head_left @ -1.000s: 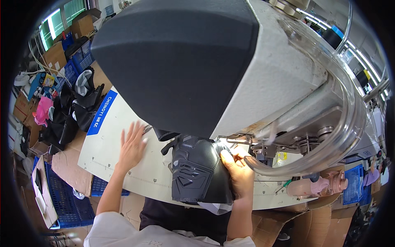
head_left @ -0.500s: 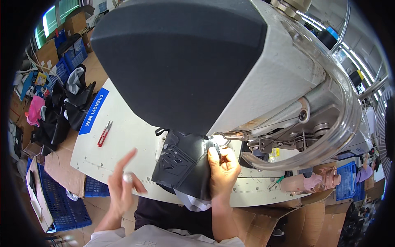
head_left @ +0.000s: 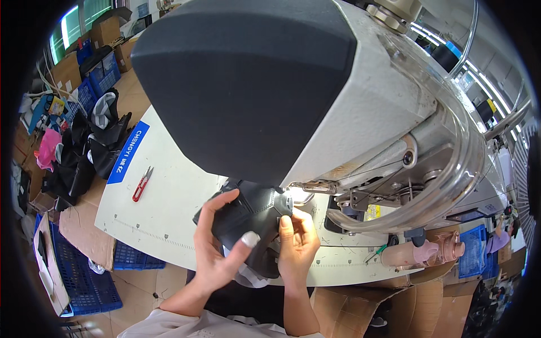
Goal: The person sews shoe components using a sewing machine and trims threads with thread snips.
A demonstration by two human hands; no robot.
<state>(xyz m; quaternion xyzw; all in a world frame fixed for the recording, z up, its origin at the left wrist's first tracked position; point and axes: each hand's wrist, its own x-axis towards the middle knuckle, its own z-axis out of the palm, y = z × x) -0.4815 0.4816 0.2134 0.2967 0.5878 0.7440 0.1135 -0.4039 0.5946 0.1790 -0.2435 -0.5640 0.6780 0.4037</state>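
Note:
A black shoe upper (head_left: 262, 205) with stitched panels and a pale lining lies on the white table of a sewing machine (head_left: 394, 84), its far end beneath the machine head near a bright light. My right hand (head_left: 297, 250) pinches the upper's right edge between thumb and fingers. Over its left side lies my left hand (head_left: 217, 265), index finger stretched along the upper and thumb held apart, so this hand is open. A white wrapping covers that thumb's tip. The needle area is mostly hidden by the machine head.
Red-handled thread snips (head_left: 142, 184) lie on the table's left part. At the right edge are a pink bottle (head_left: 408, 253) and a green-handled tool (head_left: 376, 254). Blue crates (head_left: 87, 276) stand below left, a cardboard box (head_left: 349, 315) below right. Black uppers (head_left: 70, 160) are piled at left.
My left hand has come right from beside the upper onto its left side. The upper has turned and bunched up, and my right hand has slid slightly nearer along its edge.

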